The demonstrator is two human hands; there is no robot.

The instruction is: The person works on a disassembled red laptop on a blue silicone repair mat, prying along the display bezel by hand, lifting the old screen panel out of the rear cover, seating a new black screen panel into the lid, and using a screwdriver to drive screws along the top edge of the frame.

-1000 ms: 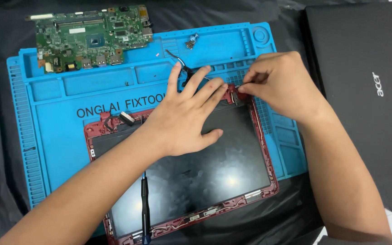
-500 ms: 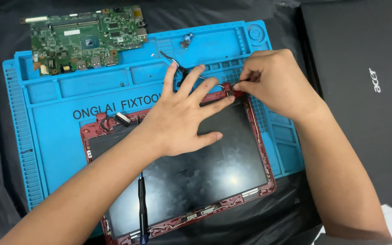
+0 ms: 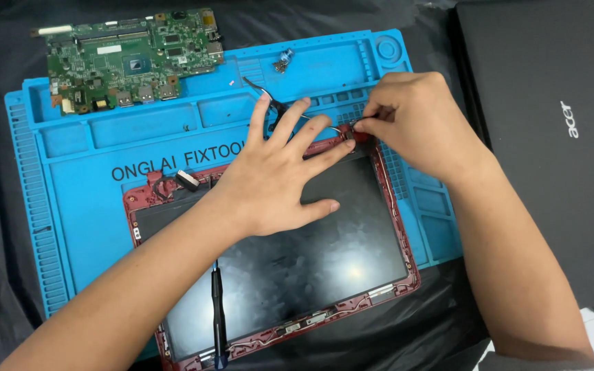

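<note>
Two hands are working at the far right corner of a red-framed screen panel (image 3: 276,275) lying on a blue work mat (image 3: 91,206). The left hand (image 3: 276,175) is lying flat with fingers spread on the dark glass, gripping nothing, seemingly pressing the panel down so it is not sliding or lifting. The right hand (image 3: 414,124) is pinching closed on something small at the frame's corner (image 3: 362,134); what exactly, I cannot tell. The panel is sitting skewed, long axis running left to right, right end swung toward the far side. A screwdriver (image 3: 218,316) is resting on the glass, pointing away. A green circuit board (image 3: 132,58), loose screws (image 3: 283,62) and a black laptop lid (image 3: 551,137) are parked aside, within reach.
</note>
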